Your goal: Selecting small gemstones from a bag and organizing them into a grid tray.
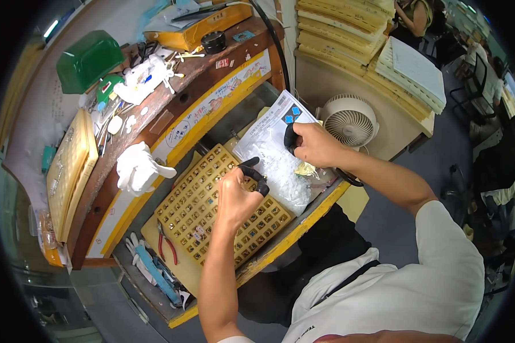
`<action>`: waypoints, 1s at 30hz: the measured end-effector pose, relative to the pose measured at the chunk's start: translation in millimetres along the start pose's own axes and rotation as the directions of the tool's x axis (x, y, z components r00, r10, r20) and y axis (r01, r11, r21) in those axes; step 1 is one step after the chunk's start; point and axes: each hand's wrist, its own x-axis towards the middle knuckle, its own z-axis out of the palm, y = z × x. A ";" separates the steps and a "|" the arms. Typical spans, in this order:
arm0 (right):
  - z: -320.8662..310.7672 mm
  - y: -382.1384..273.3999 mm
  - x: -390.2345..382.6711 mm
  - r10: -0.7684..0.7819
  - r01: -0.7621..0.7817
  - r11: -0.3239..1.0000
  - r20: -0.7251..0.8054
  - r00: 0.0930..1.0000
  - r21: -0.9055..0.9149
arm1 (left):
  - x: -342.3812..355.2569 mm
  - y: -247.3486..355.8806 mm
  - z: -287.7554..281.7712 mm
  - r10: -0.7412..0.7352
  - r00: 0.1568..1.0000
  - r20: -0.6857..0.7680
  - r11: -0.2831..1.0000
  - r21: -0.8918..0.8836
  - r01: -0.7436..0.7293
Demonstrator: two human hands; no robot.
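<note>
My left hand, with black covers on its fingertips, is over a yellow tray. Thumb and forefinger come together in a pinch, and anything between them is too small to tell. The tray has a grid of square pockets holding small metallic pieces. To its right, my right hand curls closed, a black cover on its finger; what it may hold is hidden. Beneath it lie a white printed sheet and a heap of clear plastic bags. Blue flower-shaped pieces rest on the sheet beside my right fingers.
Red-handled pliers lie along the tray's left side, near gloves and a blue tool in the drawer. A white glove hangs at the cluttered bench edge. A round fan and stacked yellow trays stand at right.
</note>
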 end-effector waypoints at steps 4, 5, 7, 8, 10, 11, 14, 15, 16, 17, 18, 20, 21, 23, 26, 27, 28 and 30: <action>-1.3 1.8 -0.1 -0.072 0.076 0.993 0.046 0.996 -0.089 | 0.2 -4.4 4.5 0.020 0.999 -0.025 1.000 -0.008 -0.020; -1.5 1.7 0.4 -0.168 0.177 0.971 0.071 0.983 -0.163 | 0.1 -4.5 5.2 0.013 0.999 -0.042 0.999 -0.038 -0.014; 3.0 6.7 3.0 -0.230 0.240 0.957 0.075 0.970 -0.164 | 0.2 -7.8 7.9 0.006 0.998 -0.057 0.998 -0.056 -0.010; 4.1 2.7 3.1 -0.235 0.242 0.953 0.064 0.970 -0.182 | -1.3 -6.6 7.3 -0.022 0.998 -0.060 0.998 -0.066 0.018; 5.4 -0.9 3.8 -0.137 0.142 0.980 0.043 0.990 -0.138 | -1.5 -3.3 4.1 -0.058 0.998 -0.011 0.998 -0.027 0.058; 4.2 -6.9 2.2 -0.068 0.071 0.993 0.042 0.997 -0.099 | -1.6 -4.5 4.4 -0.021 1.000 -0.020 0.999 -0.025 0.020; 2.7 -9.2 -1.1 -0.062 0.065 0.997 0.063 0.996 -0.042 | -2.2 -4.6 4.8 0.031 0.999 -0.037 0.999 -0.014 -0.031; 3.9 -3.5 -0.2 -0.163 0.166 0.983 0.044 0.986 -0.075 | -2.0 -3.2 5.0 0.045 0.998 -0.051 0.999 0.000 -0.045; 4.5 -1.3 0.0 -0.166 0.169 0.983 0.048 0.985 -0.076 | -2.4 -1.2 4.8 0.043 0.998 -0.056 0.999 -0.002 -0.043; 6.1 -0.7 0.0 -0.145 0.145 0.989 0.035 0.989 -0.015 | -2.7 1.0 4.7 0.055 0.996 -0.066 0.998 0.000 -0.055; 7.2 0.7 0.5 -0.123 0.121 0.991 0.023 0.992 0.047 | -2.9 3.4 4.4 0.066 0.995 -0.076 0.998 0.002 -0.066; 10.4 4.2 4.0 -0.132 0.130 0.988 0.028 0.991 0.086 | -1.9 3.8 2.8 0.034 0.998 -0.060 0.998 0.063 -0.030; 13.7 4.0 6.8 -0.142 0.137 0.983 0.028 0.990 0.122 | -1.6 1.2 2.5 0.026 0.998 -0.054 0.994 0.103 -0.021; 12.4 1.2 10.3 -0.222 0.222 0.970 0.016 0.975 -0.094 | -1.5 -5.5 4.9 0.006 0.999 -0.047 0.998 0.066 -0.003; 14.3 -3.7 10.8 -0.422 0.431 0.860 0.093 0.902 -0.275 | -1.8 -20.2 6.3 0.085 0.995 -0.058 0.996 0.026 -0.083; 15.6 -1.6 11.5 -0.453 0.464 0.836 0.107 0.885 -0.293 | -3.4 -24.5 7.3 0.139 0.985 -0.106 0.990 -0.010 -0.141; 12.6 -2.7 5.2 -0.492 0.482 0.821 0.048 0.869 -0.306 | -1.9 -19.4 10.1 0.198 0.971 -0.132 0.979 -0.031 -0.204; 11.8 0.5 -1.0 -0.435 0.413 0.866 -0.016 0.900 -0.282 | 1.8 -26.9 18.4 0.249 0.951 -0.181 0.968 0.007 -0.252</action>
